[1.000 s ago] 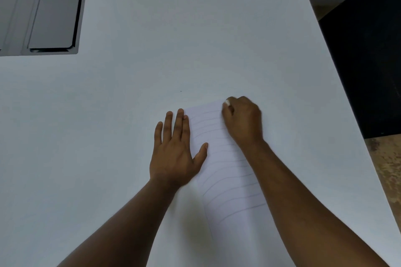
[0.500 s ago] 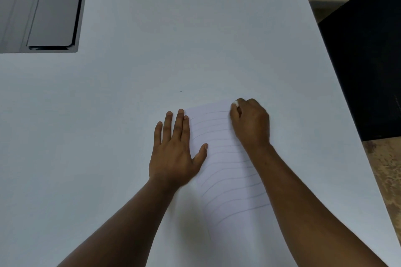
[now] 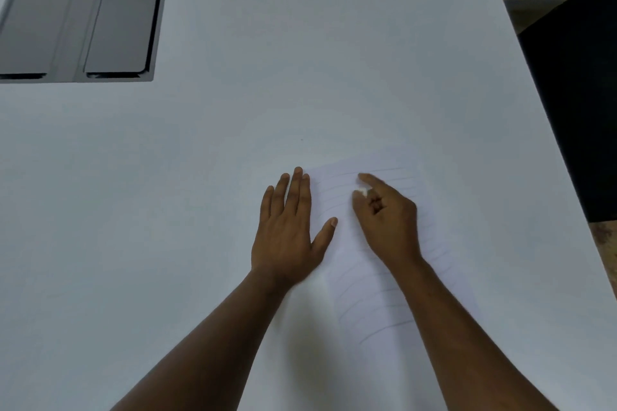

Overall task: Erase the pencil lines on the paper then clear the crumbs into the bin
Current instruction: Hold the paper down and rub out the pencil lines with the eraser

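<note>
A white sheet of paper [image 3: 364,290] with several curved pencil lines lies on the white table [image 3: 300,60]. My left hand [image 3: 290,227] rests flat with fingers spread, pressing the paper's left edge. My right hand [image 3: 387,213] is over the paper's upper part and pinches a small white eraser [image 3: 362,191] between thumb and fingers, with the index finger stretched forward. My right forearm covers part of the sheet's right side. No bin is in view.
A grey recessed panel [image 3: 83,10] with two flaps sits in the table at the far left. The table's right edge runs diagonally, with a dark object [image 3: 577,93] and floor beyond it.
My right hand has moved down and left from the paper's top right corner toward its upper middle, and its fingers have loosened around the eraser. My left hand has stayed put.
</note>
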A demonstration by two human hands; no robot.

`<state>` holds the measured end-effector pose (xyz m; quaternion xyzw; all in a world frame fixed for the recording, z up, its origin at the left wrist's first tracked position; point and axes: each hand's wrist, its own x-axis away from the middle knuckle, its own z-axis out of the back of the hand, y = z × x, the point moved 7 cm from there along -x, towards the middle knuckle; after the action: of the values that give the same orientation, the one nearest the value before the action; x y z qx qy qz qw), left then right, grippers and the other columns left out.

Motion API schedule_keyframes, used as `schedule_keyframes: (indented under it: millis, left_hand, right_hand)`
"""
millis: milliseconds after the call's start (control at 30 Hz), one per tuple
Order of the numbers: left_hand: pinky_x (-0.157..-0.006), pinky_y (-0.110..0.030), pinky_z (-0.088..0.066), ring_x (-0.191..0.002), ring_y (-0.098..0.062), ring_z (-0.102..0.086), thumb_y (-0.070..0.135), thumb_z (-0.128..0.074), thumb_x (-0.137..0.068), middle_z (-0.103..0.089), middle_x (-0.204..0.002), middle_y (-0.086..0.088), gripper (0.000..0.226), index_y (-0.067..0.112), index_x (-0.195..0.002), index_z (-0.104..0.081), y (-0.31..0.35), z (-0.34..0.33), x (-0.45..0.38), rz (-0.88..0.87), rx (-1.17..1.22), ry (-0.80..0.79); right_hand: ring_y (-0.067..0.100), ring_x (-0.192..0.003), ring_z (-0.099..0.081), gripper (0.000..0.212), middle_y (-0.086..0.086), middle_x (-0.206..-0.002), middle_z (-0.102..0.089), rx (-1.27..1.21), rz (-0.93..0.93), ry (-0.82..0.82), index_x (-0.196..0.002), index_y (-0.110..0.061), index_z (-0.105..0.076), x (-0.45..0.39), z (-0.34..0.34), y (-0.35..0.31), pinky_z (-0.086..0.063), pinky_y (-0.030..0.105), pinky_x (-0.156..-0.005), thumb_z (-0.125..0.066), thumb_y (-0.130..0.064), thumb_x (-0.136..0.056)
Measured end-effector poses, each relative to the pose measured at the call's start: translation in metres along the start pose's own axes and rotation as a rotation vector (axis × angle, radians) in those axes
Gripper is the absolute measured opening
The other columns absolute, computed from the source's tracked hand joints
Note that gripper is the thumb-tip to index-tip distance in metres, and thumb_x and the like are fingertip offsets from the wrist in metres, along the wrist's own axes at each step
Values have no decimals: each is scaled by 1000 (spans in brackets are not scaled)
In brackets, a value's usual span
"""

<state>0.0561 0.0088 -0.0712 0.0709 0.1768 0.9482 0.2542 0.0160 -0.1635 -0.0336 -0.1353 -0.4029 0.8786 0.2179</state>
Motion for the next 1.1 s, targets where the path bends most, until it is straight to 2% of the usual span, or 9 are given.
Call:
schedule_keyframes:
  millis: [133, 267, 367, 500, 667, 800, 900, 1000, 1100]
  left_hand:
    - [-128, -42, -7, -159, -24, -4, 69, -27, -101, -11, -172, -2, 86, 12, -164, -11, -6, -1, 2, -36, -66, -11]
    - [-127, -42, -8, -159, -22, -4, 74, -18, -99, -8, -172, -1, 89, 14, -164, -12, -8, 0, 0, -37, -80, -35]
    - [-128, -41, -3, -159, -20, 4, 75, -18, -98, -1, -173, -1, 90, 15, -164, -7, -9, -1, 0, -23, -83, -51]
    - [-128, -42, 4, -158, -21, 13, 77, -16, -97, 5, -172, -3, 92, 15, -164, -6, -7, -3, -1, -33, -121, -72]
    - [-128, -49, -5, -159, -25, 8, 79, -6, -94, 1, -172, -7, 95, 14, -164, -12, -6, -2, -1, -54, -130, -65]
    - [-128, -49, -3, -158, -25, 14, 80, -12, -93, 6, -172, -6, 98, 12, -164, -8, -8, -5, -3, -54, -135, -91]
    - [-128, -48, -3, -158, -25, 13, 76, -24, -94, 5, -172, -6, 97, 11, -164, -10, -8, -6, -3, -64, -146, -71]
    - [-128, -49, -4, -158, -26, 12, 79, -18, -94, 2, -172, -7, 98, 10, -164, -10, -7, -4, -3, -59, -142, -56]
    - [-128, -47, 2, -157, -24, 17, 83, -15, -93, 6, -172, -5, 101, 12, -164, -5, -6, -1, -2, -34, -135, -58]
  right_hand:
    - [13, -76, -64, 15, -1, -83, -70, 23, -7, -47, -101, -13, -75, -2, 4, -1, -56, 32, -73, -61, -19, -97]
    - [2, -71, -57, 19, -3, -81, -64, 84, -75, 30, -109, -13, -73, 6, -3, -3, -41, 3, -69, -60, -18, -96]
    - [3, -74, -58, 21, -5, -85, -65, 69, -150, 139, -112, -12, -72, 21, -3, -4, -40, 1, -69, -59, -19, -97]
    - [8, -76, -63, 16, -5, -84, -67, 72, -125, 124, -106, -11, -72, 26, -5, -11, -51, 16, -70, -64, -18, -95]
    - [8, -77, -62, 16, -2, -87, -70, 108, 14, -89, -106, -13, -72, 10, -25, -29, -49, 14, -72, -65, -20, -94]
    - [10, -65, -53, 18, -4, -70, -59, 207, 119, -146, -82, -15, -65, 4, -49, -40, -50, 27, -62, -58, -23, -97]
    - [13, -70, -58, 16, 1, -80, -64, 258, 157, -156, -96, -13, -70, 7, -59, -41, -49, 24, -64, -57, -23, -99]
    - [18, -75, -64, 21, 7, -86, -68, 329, 205, -106, -105, -8, -71, 4, -53, -41, -47, 23, -68, -57, -22, -99]
    - [20, -77, -66, 24, 9, -86, -70, 348, 90, -8, -105, -5, -72, -12, -33, -27, -47, 24, -71, -55, -21, -100]
